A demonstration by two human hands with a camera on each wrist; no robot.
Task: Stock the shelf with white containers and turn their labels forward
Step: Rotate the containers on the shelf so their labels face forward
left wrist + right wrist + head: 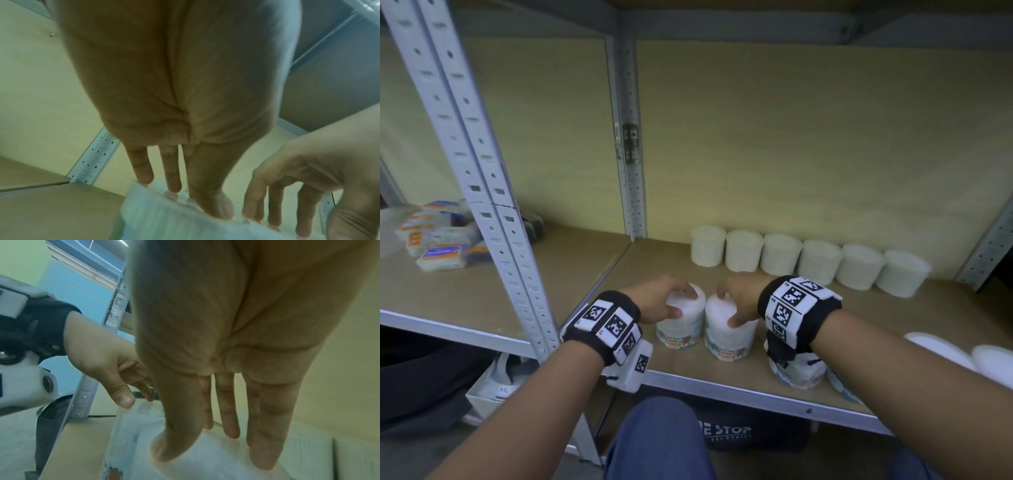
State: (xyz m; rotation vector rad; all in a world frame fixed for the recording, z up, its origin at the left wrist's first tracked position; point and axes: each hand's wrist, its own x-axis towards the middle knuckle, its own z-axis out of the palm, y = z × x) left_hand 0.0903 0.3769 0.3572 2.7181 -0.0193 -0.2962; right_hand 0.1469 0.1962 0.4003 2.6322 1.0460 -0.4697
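Hands and frame edges concealed much of the shelf stock

The lids of two containers (681,320) (727,334) were covered by the left hand (657,301) and right hand (739,301); label print below "COTTON BUDS" was too blurred to be read. More containers (941,349) were cut off at the right edge, one (796,371) masked by a wrist camera.

Dim, even, greenish-yellow light with soft shadows and no glare. The head view bends at its edges. Both wrist views are blurred, especially close up.
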